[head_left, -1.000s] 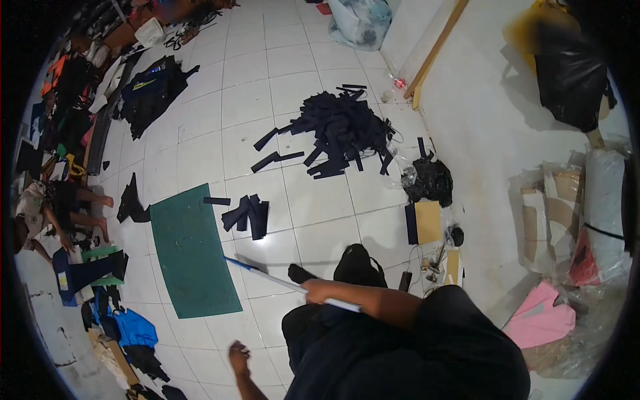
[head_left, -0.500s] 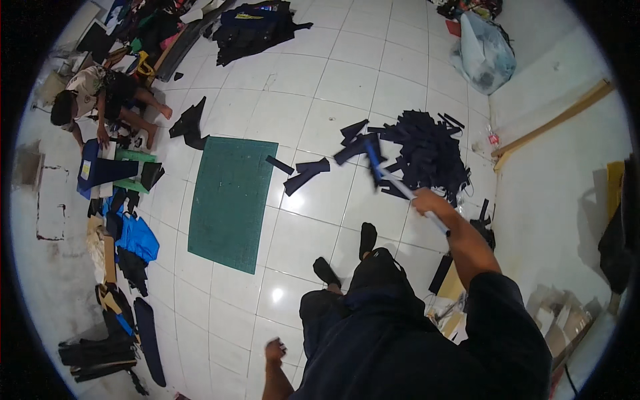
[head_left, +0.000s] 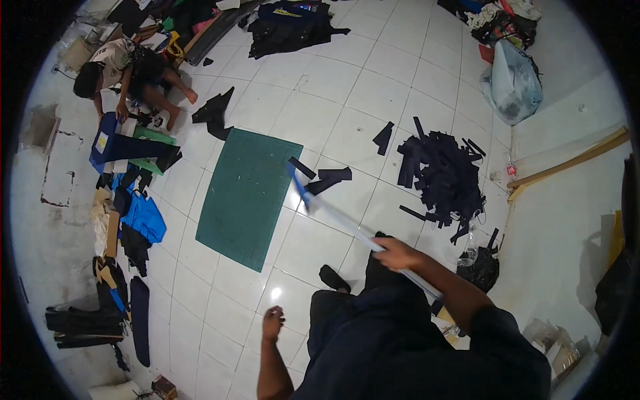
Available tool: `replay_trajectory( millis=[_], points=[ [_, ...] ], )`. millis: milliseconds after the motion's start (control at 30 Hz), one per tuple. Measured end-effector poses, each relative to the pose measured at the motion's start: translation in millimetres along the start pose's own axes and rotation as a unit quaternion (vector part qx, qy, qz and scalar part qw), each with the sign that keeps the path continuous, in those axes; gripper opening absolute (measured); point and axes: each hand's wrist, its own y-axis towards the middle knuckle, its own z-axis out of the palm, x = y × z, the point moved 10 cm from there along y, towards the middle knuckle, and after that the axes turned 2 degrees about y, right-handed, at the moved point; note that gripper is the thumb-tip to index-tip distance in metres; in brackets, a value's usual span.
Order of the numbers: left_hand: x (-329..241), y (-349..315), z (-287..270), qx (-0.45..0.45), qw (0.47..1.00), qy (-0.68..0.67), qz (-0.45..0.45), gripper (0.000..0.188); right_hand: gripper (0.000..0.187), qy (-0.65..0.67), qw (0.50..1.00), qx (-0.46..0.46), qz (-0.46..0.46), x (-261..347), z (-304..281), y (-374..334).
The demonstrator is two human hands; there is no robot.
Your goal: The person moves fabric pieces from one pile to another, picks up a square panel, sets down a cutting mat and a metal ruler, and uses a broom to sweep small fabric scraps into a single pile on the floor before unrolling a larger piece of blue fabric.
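My right hand (head_left: 396, 255) is wrapped round the pale handle of a long broom (head_left: 347, 223). The broom's blue head (head_left: 300, 189) is down at the floor beside the right edge of a green cutting mat (head_left: 250, 200). Several dark fabric strips (head_left: 327, 179) lie around that head, one of them across the mat's edge. A large heap of dark fabric strips (head_left: 443, 173) sits farther right, with a small group of strips (head_left: 383, 138) to its left. My left hand (head_left: 273, 323) hangs low over the tiles, empty, its fingers loosely bent and apart.
At the far left a person (head_left: 133, 77) sits on the floor by a blue and black fabric piece (head_left: 110, 143). Clothes and bags line the left wall. A black garment (head_left: 290, 30) lies at the back; a stuffed plastic bag (head_left: 512, 83) and wooden strip (head_left: 573, 162) are by the right wall.
The broom has swung left from the big heap to the loose strips by the mat, my right hand moving left and nearer. The view has shifted slightly.
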Motion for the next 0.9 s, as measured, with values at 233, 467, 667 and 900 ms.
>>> replay_trajectory(
  millis=[233, 467, 667, 900],
  points=[
    [-54, -5, -98, -0.16, 0.987, -0.025, -0.015, 0.029, 0.038, -0.393, 0.911, 0.011, -0.124, 26, 18, 215],
    [-46, -1, 19, -0.043, 0.997, -0.045, -0.05, 0.032, 0.036, -0.177, 0.956, -0.003, -0.233, -72, -264, 115],
    [-63, -22, 152, 0.06, 0.994, -0.005, -0.086, 0.033, 0.028, -0.403, 0.878, -0.222, 0.129, -126, -432, 4],
    [-105, 46, 102, 0.116, 0.986, 0.076, -0.095, 0.031, 0.059, -0.189, 0.84, -0.508, 0.008, -116, -275, -149]
  ],
)
